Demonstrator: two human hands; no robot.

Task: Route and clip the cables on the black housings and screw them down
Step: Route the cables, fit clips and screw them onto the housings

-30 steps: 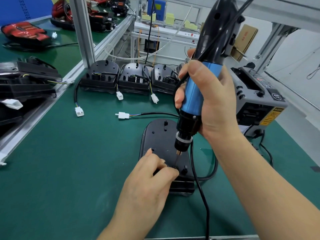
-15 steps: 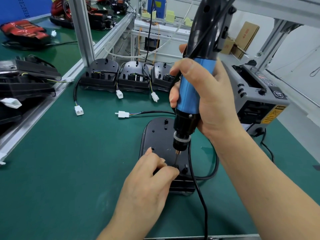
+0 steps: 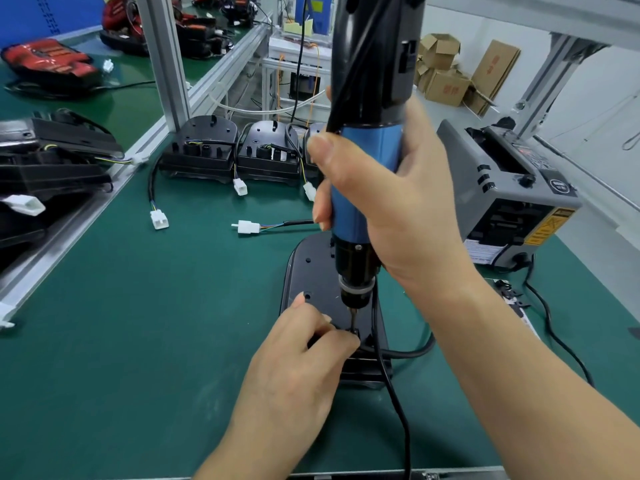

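The green bench mat point(image 3: 138, 341) is carrying everything, and the black housing point(image 3: 311, 271) being worked on is lying flat toward the mat's near edge, right of its middle, with three more housings point(image 3: 201, 150) standing in a row along the far edge by the aluminium post. The right hand point(image 3: 398, 209) is wrapping fully around the blue grip of the electric screwdriver point(image 3: 363, 150), fingers closed tight on it, and is holding the tool nearly upright with the bit point(image 3: 353, 318) pressing down at the housing's near end. The risk I am judging here is mainly one of slip: if the tool is tilting off the screw's axis, the bit could be camming out and skating onto the black cable point(image 3: 408, 351) that is curving out from the housing's near right side, or onto the fingertips point(image 3: 349, 341) right beside it. The driver's own cord point(image 3: 391, 393) is also hanging across the housing's near edge and could be dragging the tool sideways. The left hand point(image 3: 294, 368) is resting on the housing's near left part, its fingers curled together and pinching close at the bit tip, apparently steadying the screw or the clip; which of the two I cannot tell, since the fingers are hiding it. A white connector point(image 3: 247, 226) is lying just beyond the housing's far end.
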